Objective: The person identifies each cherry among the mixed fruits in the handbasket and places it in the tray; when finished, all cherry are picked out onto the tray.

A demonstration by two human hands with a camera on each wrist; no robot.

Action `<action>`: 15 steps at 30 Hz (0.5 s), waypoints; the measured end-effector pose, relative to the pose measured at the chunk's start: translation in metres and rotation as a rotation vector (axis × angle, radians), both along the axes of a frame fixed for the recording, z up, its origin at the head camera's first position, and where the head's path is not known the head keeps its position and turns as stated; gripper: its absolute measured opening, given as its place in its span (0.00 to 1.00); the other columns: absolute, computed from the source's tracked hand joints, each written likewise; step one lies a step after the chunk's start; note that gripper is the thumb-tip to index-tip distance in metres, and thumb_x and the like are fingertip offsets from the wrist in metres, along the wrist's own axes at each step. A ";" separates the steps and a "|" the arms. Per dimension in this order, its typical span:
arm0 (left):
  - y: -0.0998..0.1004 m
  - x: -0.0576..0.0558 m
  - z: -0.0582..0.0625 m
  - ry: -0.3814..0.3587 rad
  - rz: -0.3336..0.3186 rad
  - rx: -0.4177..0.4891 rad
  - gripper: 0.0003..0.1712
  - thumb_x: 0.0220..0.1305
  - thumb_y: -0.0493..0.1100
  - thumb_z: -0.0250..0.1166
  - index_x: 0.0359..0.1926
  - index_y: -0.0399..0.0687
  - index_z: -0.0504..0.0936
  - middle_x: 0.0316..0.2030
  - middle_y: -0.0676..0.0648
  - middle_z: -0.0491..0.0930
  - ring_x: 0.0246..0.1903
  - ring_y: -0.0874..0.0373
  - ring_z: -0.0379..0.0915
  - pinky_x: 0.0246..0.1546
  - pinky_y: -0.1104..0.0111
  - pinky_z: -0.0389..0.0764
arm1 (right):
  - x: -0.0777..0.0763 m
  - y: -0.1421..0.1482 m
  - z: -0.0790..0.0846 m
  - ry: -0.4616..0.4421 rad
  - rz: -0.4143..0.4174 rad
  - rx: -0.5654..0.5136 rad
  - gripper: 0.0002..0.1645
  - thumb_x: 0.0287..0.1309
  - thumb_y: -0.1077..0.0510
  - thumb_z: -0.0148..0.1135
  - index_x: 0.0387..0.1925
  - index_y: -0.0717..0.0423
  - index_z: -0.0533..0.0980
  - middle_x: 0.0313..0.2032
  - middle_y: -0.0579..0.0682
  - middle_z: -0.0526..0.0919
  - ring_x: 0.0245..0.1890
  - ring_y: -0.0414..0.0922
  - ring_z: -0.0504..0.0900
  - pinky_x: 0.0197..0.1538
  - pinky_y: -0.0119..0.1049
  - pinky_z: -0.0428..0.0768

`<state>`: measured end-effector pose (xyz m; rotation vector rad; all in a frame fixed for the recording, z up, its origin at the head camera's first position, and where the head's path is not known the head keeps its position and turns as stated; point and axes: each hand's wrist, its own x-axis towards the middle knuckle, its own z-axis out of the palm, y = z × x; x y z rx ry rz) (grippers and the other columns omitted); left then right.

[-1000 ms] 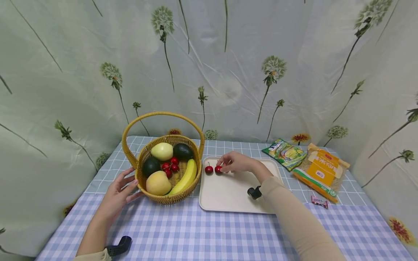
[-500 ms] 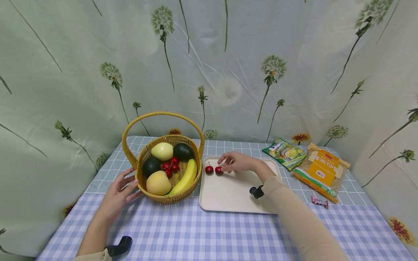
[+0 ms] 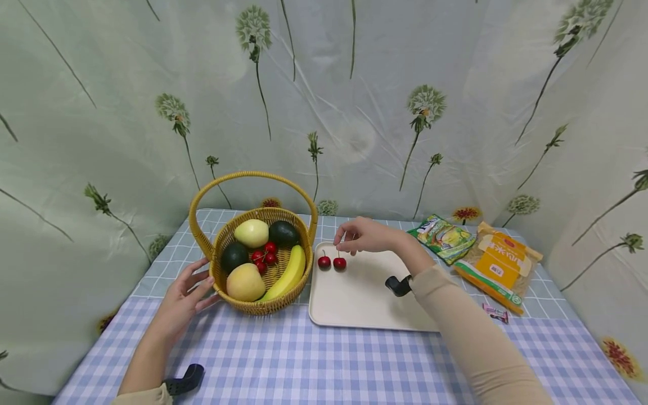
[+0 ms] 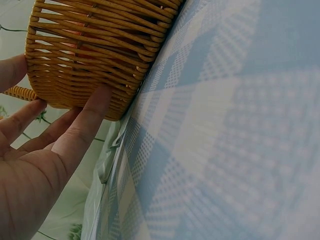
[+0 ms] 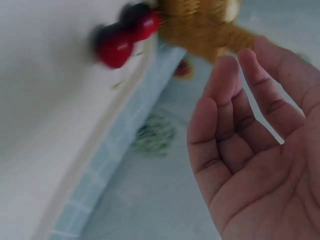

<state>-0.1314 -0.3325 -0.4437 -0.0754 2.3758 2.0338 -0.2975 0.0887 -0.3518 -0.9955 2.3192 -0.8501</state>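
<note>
My left hand (image 3: 184,304) touches the side of a yellow wicker basket (image 3: 259,308), its extended fingers (image 4: 82,130) against the weave in the left wrist view. Inside the basket lie a banana (image 3: 288,274), a yellowish peach-like fruit (image 3: 245,283), a pale green fruit (image 3: 251,233), two dark green fruits (image 3: 283,234) and a cluster of small red fruits (image 3: 270,259). Two red cherries, a left one (image 3: 324,262) and a right one (image 3: 340,263), sit side by side on a cream tray (image 3: 364,304). Just above the right cherry hovers my right hand (image 3: 367,235), its loosely bent fingers holding nothing.
Right of the tray lie a green snack bag (image 3: 442,239), an orange and clear food bag (image 3: 498,264) and a small pink wrapped sweet (image 3: 495,312). The basket's tall arched handle (image 3: 253,174) rises on the left. A floral curtain (image 3: 364,112) hangs behind the table.
My right hand has let go of the right cherry and lifted up and away from it. The cherry stays beside the other one. My left hand keeps its place at the basket.
</note>
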 end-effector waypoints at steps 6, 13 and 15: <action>-0.001 -0.001 0.000 -0.005 -0.001 -0.004 0.40 0.84 0.48 0.58 0.85 0.45 0.51 0.77 0.28 0.56 0.53 0.78 0.76 0.54 0.71 0.89 | 0.009 -0.027 0.023 0.007 0.089 -0.004 0.15 0.77 0.54 0.64 0.56 0.58 0.82 0.38 0.53 0.90 0.36 0.42 0.87 0.43 0.36 0.85; -0.002 -0.001 0.000 -0.016 0.003 0.008 0.40 0.84 0.48 0.59 0.85 0.46 0.52 0.77 0.29 0.55 0.53 0.78 0.77 0.53 0.71 0.89 | 0.015 -0.065 0.035 0.039 0.173 0.022 0.16 0.77 0.53 0.64 0.59 0.55 0.81 0.48 0.59 0.90 0.47 0.50 0.90 0.53 0.37 0.87; -0.001 -0.001 0.000 -0.012 -0.001 0.011 0.39 0.84 0.48 0.59 0.85 0.46 0.52 0.77 0.29 0.55 0.53 0.78 0.77 0.54 0.71 0.89 | 0.018 -0.076 0.037 0.077 0.185 0.068 0.16 0.78 0.52 0.63 0.60 0.51 0.81 0.50 0.57 0.90 0.50 0.49 0.89 0.57 0.38 0.86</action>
